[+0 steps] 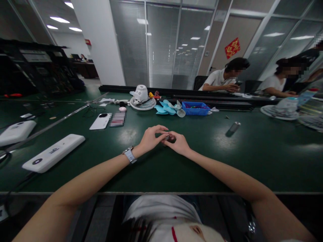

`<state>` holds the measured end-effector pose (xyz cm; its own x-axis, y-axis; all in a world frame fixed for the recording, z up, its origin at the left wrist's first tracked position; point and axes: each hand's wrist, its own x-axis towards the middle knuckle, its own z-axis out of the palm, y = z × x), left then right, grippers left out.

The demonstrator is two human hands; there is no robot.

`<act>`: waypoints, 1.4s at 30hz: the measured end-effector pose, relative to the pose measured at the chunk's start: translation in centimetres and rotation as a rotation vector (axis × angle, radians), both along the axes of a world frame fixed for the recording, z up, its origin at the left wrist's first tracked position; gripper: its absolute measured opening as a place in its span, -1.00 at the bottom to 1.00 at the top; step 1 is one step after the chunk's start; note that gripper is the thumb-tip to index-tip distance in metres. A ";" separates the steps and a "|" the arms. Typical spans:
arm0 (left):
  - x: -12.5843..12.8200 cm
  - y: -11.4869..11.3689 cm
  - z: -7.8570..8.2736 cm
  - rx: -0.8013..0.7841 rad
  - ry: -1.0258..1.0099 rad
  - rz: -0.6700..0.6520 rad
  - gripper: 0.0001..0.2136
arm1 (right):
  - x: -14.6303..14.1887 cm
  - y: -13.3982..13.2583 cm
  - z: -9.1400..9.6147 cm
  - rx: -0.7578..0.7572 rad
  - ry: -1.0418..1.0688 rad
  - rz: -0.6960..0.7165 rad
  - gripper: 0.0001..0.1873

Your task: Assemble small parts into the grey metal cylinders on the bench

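Observation:
My left hand (151, 138), with a watch (130, 155) on its wrist, meets my right hand (180, 143) over the middle of the green table. Between the fingertips of both hands is a small silvery part (167, 137); its kind is too small to make out. The fingers of each hand are closed about it and hide most of it. Off to the right, a small metallic cylinder (235, 127) stands by itself on the tabletop.
Behind my hands lie light-blue fan blades (168, 107), a white fan part (141, 95) and a blue bin (195, 109). Phones (100, 121) and a long white device (54, 153) lie left. More fan parts (282, 108) stand right. People (222, 79) sit across the table (202, 174).

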<state>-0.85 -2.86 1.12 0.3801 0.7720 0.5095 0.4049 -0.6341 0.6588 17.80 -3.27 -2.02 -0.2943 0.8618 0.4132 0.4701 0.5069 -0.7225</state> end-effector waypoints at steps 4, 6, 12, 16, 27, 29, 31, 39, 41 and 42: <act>0.6 0.1 0.3 -0.018 -0.072 0.063 -0.82 | 0.0 0.0 -0.2 -0.011 -0.006 -0.015 -0.66; 0.7 0.0 0.7 -0.027 -0.130 0.094 -0.81 | -0.1 0.1 -0.3 -0.023 -0.006 -0.012 -0.61; -1.3 0.7 0.7 -0.044 -0.185 0.144 -0.71 | 0.0 0.0 -0.4 -0.034 0.021 -0.010 -0.56; -2.8 1.7 -1.7 -0.125 -0.036 0.073 -0.75 | 0.0 -0.2 -0.3 -0.027 0.024 0.004 -0.58; -4.2 3.5 -3.2 -0.310 -0.097 0.030 -0.60 | 8.0 4.3 1.1 0.070 0.175 -0.284 -0.51; -4.7 4.1 -3.1 -0.278 -0.102 0.117 -0.61 | 12.7 6.3 1.6 0.152 0.049 -0.560 -0.50; -5.1 4.6 -3.2 -0.284 -0.118 0.189 -0.64 | 17.3 7.8 1.7 0.150 -0.085 -0.815 -0.50; -4.5 5.0 -3.7 -0.372 -0.246 0.247 -0.83 | 25.3 8.5 -0.5 -0.102 -0.253 -1.141 -0.46; -4.4 4.8 -3.6 -0.355 -0.231 0.265 -0.84 | 24.1 8.1 -0.1 -0.031 -0.251 -1.193 -0.34; -4.4 4.7 -3.5 -0.342 -0.217 0.287 -0.84 | 22.9 7.8 0.4 0.055 -0.263 -1.213 -0.27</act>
<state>-5.25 1.85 -2.41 0.0410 0.9669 0.2520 0.3622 -0.2495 0.8981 40.66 4.54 -1.64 0.6009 0.6183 0.5065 0.7833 -0.3294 -0.5272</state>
